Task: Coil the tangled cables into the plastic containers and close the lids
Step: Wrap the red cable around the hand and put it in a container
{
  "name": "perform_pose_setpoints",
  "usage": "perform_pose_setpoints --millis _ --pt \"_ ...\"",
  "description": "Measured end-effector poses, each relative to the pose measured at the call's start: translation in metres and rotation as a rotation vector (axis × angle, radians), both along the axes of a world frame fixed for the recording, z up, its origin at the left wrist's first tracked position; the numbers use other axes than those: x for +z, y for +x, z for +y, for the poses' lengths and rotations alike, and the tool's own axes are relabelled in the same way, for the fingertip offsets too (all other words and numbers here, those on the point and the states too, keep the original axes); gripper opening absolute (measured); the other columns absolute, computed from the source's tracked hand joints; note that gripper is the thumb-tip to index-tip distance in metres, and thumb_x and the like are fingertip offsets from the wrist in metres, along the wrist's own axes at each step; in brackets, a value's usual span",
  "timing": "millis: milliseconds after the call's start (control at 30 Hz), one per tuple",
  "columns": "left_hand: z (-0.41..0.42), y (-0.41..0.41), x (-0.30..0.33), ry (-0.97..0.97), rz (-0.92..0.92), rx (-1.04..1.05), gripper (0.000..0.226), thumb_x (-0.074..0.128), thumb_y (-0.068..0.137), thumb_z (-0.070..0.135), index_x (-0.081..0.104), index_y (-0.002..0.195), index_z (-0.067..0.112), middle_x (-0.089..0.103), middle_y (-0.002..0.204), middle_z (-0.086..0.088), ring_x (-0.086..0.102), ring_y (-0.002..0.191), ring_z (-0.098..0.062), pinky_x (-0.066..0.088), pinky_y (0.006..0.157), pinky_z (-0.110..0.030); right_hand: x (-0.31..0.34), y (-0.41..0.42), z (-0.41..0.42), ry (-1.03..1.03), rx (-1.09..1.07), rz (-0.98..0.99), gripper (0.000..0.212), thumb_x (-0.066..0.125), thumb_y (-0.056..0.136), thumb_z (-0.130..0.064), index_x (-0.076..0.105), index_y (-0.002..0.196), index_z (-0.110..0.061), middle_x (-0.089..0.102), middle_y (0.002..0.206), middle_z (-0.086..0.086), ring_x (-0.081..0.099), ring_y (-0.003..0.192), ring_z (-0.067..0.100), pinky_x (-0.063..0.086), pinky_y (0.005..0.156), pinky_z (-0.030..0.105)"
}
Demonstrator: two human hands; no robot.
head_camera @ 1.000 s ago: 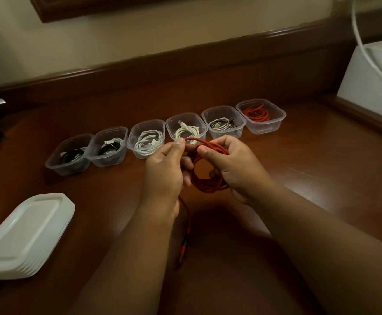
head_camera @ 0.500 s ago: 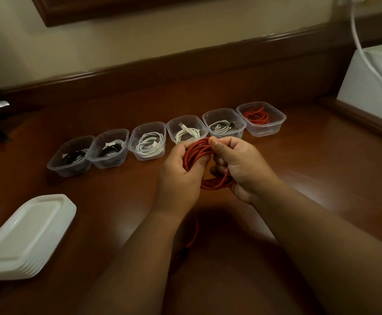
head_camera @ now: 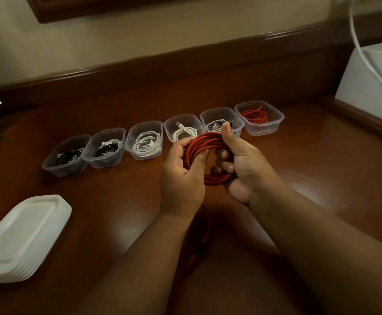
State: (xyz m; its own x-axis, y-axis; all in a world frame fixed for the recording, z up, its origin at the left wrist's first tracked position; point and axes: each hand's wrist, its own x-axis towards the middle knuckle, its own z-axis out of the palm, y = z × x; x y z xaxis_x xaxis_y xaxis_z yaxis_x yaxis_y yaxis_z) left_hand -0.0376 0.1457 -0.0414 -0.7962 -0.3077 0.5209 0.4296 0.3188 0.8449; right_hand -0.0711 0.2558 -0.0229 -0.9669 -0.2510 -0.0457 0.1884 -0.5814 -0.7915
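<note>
- Red cable coil (head_camera: 209, 155) held above the bench (head_camera: 321, 169), gripped by left hand (head_camera: 182, 178) and right hand (head_camera: 244, 164)
- Its loose tail (head_camera: 204, 237) hangs between the forearms
- Six open containers (head_camera: 144, 139) of coiled cables lined behind
- White lid stack (head_camera: 19, 237) far left

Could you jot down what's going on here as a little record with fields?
Hands: left hand and right hand both grip the red cable
Cable: mostly coiled, loose tail hanging toward the table
Containers: six in a row, each holding a cable, all uncovered
Lids: white stack, lower left
</note>
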Motion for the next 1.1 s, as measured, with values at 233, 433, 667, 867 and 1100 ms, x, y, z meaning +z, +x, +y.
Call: perform_pose_setpoints --millis 233,433,667,867,1100 --pt "-0.011 -0.003 0.004 0.079 -0.076 -0.135 0.024 0.074 0.085 0.029 0.065 0.104 0.017 0.071 0.094 0.003 0.069 0.087 -0.005 0.052 0.076 -0.019 0.004 -0.008 0.009 0.142 -0.141 0.08 0.023 0.062 0.094 -0.028 0.052 0.077 -0.016 0.045 0.049 -0.007 0.039 0.04 0.005 0.032 0.044 0.023" --pt "-0.032 -0.008 0.006 -0.041 -0.04 -0.08 0.02 0.063 0.095 0.012 0.07 0.092 0.031 0.072 0.088 0.009 0.068 0.087 -0.006 0.051 0.077 -0.018 0.012 -0.009 0.02 0.094 0.052 0.106 0.03 0.057 0.097 -0.026 0.045 0.071 -0.018 0.033 0.05 -0.006 0.026 0.041 0.008 0.023 0.044 0.023" --pt "-0.013 -0.001 0.013 0.16 -0.268 -0.253 0.011 0.069 0.085 0.01 0.077 0.085 0.017 0.074 0.083 -0.004 0.068 0.077 -0.013 0.055 0.073 -0.026 0.015 -0.001 0.015 0.013 0.046 0.171 0.029 0.054 0.098 -0.022 0.045 0.072 -0.014 0.04 0.046 -0.006 0.034 0.037 0.006 0.029 0.04 0.019" --pt "-0.017 0.001 0.012 0.619 -0.499 -0.485 0.044 0.046 0.097 0.038 0.078 0.088 0.009 0.073 0.09 -0.012 0.069 0.084 -0.02 0.056 0.079 -0.034 0.01 -0.006 0.015 0.182 -0.085 0.314 0.019 0.061 0.095 -0.019 0.056 0.077 -0.014 0.064 0.06 -0.002 0.063 0.053 0.01 0.05 0.05 0.023" --pt "-0.013 0.004 0.004 0.591 -0.557 -0.649 0.026 0.065 0.08 0.022 0.075 0.101 0.011 0.072 0.105 -0.016 0.068 0.104 -0.028 0.047 0.099 -0.046 0.001 -0.007 0.014 0.413 -0.147 0.499 0.015 0.069 0.089 -0.019 0.057 0.082 -0.015 0.064 0.066 -0.002 0.062 0.057 0.011 0.052 0.054 0.026"
